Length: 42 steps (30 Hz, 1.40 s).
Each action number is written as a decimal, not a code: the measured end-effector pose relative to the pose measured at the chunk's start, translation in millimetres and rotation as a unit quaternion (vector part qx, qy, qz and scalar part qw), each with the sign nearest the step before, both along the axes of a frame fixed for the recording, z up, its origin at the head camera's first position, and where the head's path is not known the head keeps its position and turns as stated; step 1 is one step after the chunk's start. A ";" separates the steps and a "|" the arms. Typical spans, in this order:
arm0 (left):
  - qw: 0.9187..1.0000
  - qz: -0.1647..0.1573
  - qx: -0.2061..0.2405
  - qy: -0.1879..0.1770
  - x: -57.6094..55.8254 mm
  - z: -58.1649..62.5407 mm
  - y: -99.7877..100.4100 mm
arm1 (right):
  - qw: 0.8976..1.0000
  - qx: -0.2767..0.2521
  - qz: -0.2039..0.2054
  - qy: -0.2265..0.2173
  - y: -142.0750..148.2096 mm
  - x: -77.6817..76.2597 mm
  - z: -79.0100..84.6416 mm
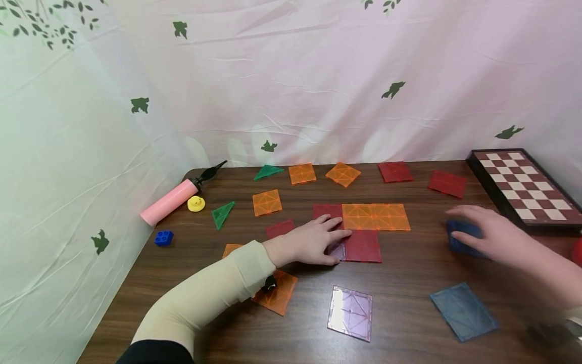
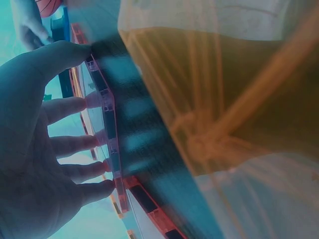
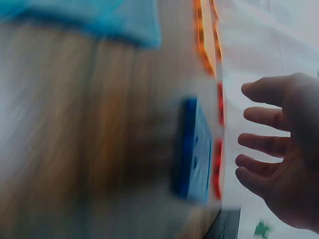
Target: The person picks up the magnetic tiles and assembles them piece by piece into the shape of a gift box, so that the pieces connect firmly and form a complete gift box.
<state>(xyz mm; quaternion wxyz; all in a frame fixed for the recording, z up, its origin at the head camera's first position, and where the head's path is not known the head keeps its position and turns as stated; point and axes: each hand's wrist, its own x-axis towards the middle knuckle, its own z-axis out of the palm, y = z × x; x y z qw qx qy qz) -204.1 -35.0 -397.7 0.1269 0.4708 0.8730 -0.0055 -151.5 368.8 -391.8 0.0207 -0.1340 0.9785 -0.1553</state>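
Note:
My left hand (image 1: 309, 240) rests with extended fingers on a block of flat, see-through tiles in the head view. Under and beside its fingers lie a purple tile (image 1: 337, 251), a red tile (image 1: 364, 246) and another red tile (image 1: 326, 209). Two orange tiles (image 1: 391, 216) continue that block to the right. Over at the right, my right hand (image 1: 495, 233), blurred, hovers above a blue tile (image 1: 458, 235) and partly covers it. In the right wrist view the fingers (image 3: 266, 144) are spread, nothing between them, apart from the blue tile (image 3: 199, 154).
A purple tile (image 1: 350, 313) and a blue tile (image 1: 465, 312) lie nearer me. Loose orange (image 1: 302, 173), red (image 1: 395, 172) and green tiles (image 1: 223, 215) are scattered behind. A chessboard (image 1: 527, 187) stands right; a pink pump (image 1: 170, 202), yellow duck (image 1: 196, 203) and blue brick (image 1: 163, 238) lie left.

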 end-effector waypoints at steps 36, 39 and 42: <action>1.000 0.003 0.001 -0.008 -0.2 0.0 0.5 | 0.988 -0.029 0.150 -0.018 -74.9 17.5 -9.1; 1.000 0.004 0.001 -0.007 -0.2 -0.1 0.7 | 0.987 -0.028 0.155 -0.013 -78.4 15.5 -9.3; 1.000 0.004 0.001 -0.005 -0.7 -1.2 0.6 | 0.987 -0.026 0.160 -0.002 -80.0 14.2 -10.3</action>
